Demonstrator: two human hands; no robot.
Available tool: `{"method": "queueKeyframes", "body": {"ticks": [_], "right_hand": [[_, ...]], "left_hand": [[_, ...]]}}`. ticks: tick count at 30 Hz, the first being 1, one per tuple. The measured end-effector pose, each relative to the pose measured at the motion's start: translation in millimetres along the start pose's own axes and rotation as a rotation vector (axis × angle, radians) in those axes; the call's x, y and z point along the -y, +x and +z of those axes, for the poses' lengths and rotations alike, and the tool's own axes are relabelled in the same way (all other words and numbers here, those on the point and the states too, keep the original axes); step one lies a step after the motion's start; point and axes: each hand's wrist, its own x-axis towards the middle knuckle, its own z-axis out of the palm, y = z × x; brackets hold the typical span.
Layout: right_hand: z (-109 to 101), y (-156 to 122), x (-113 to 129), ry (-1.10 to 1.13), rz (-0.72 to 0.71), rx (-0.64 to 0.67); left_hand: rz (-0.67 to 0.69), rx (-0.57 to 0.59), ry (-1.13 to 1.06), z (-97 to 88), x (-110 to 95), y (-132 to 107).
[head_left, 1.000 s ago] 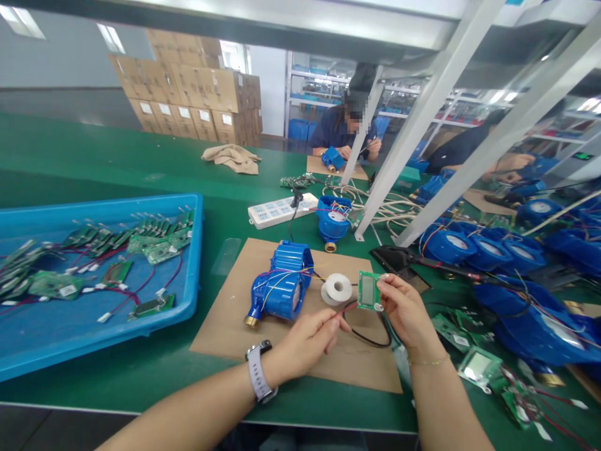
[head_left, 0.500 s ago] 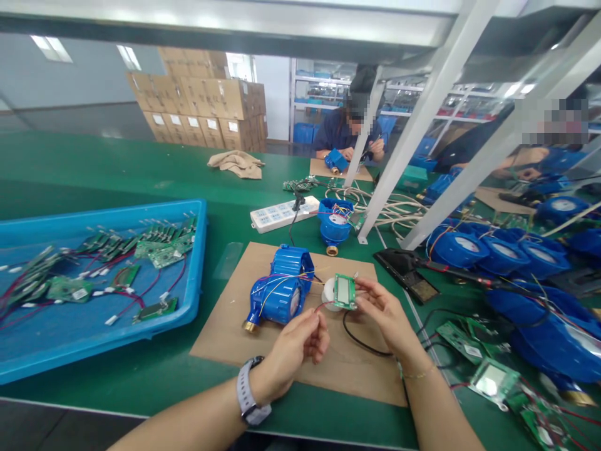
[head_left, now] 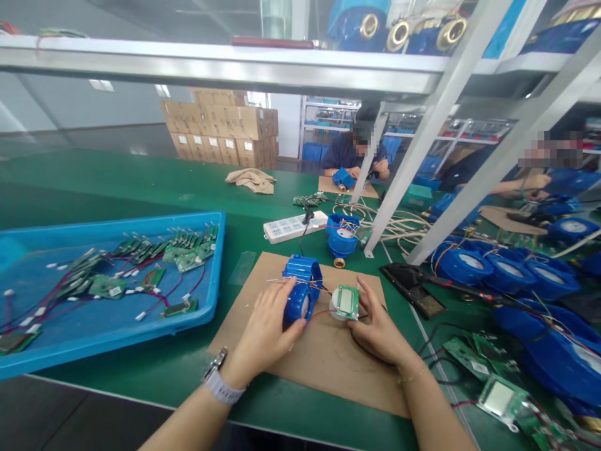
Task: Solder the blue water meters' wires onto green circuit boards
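My left hand (head_left: 268,327) lies over the near side of a blue water meter (head_left: 305,270), fingers along its left and thumb at the front, gripping it. Thin wires run from the meter toward a green circuit board with a small display (head_left: 348,302). My right hand (head_left: 379,329) pinches that board by its right edge, thumb below and fingers above. Under the board is a white round piece (head_left: 335,300), partly hidden. All of this is over a brown cardboard sheet (head_left: 323,369). My left hand covers part of the meter.
On the left stands a blue tray (head_left: 216,275) of circuit boards. Behind the cardboard are a power strip (head_left: 295,227) and another blue meter (head_left: 342,235). A soldering iron stand (head_left: 412,289), more meters and boards crowd the right, beside slanted metal posts (head_left: 413,131). Co-workers sit across the bench.
My left hand has moved left from the red wire onto the meter, its fingers now spread over it. My right hand stays at the board. The camera view has tilted up.
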Motion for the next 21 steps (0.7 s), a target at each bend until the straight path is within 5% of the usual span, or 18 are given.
{"method": "queueKeyframes", "body": {"ticks": [5,17,21], "right_hand": [[6,4,-8,-0.173,0.022,-0.049],[12,-14,1,-0.384,-0.033,-0.048],[-9,-37,6,-0.450,-0.051,-0.196]], "left_hand": [[-0.060,-0.064,0.081,15.1,2,9],[-0.038,-0.108,0.032,13.6,6,7],[-0.029,-0.130,-0.007,-7.0,2,-24]]}}
